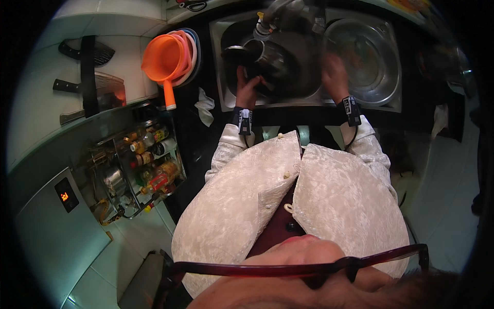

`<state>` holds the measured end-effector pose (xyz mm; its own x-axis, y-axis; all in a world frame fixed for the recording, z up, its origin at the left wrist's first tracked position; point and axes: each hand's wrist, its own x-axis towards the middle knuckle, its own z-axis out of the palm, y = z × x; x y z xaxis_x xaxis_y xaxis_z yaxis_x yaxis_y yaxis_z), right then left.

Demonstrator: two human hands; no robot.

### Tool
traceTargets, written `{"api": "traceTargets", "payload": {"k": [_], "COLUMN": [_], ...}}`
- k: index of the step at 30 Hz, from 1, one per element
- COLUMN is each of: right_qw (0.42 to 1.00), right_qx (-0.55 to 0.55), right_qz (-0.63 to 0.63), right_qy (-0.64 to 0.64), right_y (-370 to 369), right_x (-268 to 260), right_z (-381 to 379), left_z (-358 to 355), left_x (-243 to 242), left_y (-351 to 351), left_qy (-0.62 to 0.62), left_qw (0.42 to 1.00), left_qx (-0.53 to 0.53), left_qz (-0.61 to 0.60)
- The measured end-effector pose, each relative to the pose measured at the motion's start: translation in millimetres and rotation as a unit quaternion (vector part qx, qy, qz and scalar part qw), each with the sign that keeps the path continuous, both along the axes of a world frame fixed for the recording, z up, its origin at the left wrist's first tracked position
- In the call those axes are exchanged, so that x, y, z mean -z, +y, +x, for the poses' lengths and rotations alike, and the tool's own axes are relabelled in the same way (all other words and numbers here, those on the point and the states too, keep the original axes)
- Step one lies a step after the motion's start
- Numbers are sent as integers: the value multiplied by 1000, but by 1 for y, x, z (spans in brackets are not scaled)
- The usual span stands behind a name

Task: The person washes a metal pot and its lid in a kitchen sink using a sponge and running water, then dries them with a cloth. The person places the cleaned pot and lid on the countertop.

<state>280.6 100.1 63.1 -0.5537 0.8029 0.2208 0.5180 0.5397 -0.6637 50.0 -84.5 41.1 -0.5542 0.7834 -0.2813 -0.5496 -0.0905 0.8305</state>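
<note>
My left hand (247, 85) grips a dark pot (279, 63), which lies tilted in the left bowl of a stainless steel sink (217, 73). Which part of the pot my fingers hold is hard to see in the shadow. A faucet (263, 30) with a yellow tab hangs just above the pot's rim. Blurred by motion, my right hand (335, 73) is over the divider, at the left edge of a round metal basin (387, 79). Its fingers are too smeared to show whether they hold anything. Something greenish and orange shows indistinctly inside the basin.
Nested plastic dippers, an orange one (164, 58) on top, sit left of the sink beside a crumpled white cloth (204, 106). Knives, including a cleaver (104, 83), hang on the left wall. Lower left, a metal rack (125, 166) holds several bottles. Scissors (195, 5) lie at the back.
</note>
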Motion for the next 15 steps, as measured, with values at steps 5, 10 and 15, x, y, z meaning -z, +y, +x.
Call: {"api": "traceTargets", "payload": {"k": [5, 10, 15], "right_qw": [995, 898, 773], "right_qx": [24, 17, 16], "right_qz": [-66, -381, -545], "right_qy": [69, 218, 324], "right_y": [12, 60, 112], "right_x": [27, 71, 52], "right_z": [-8, -21, -26], "left_z": [-14, -17, -16], "left_x": [9, 14, 4], "left_y": [17, -9, -2], "left_qy": [71, 115, 235], "left_qw": [997, 987, 963], "left_qx": [0, 66, 101], "left_qz": [-4, -92, -84]}}
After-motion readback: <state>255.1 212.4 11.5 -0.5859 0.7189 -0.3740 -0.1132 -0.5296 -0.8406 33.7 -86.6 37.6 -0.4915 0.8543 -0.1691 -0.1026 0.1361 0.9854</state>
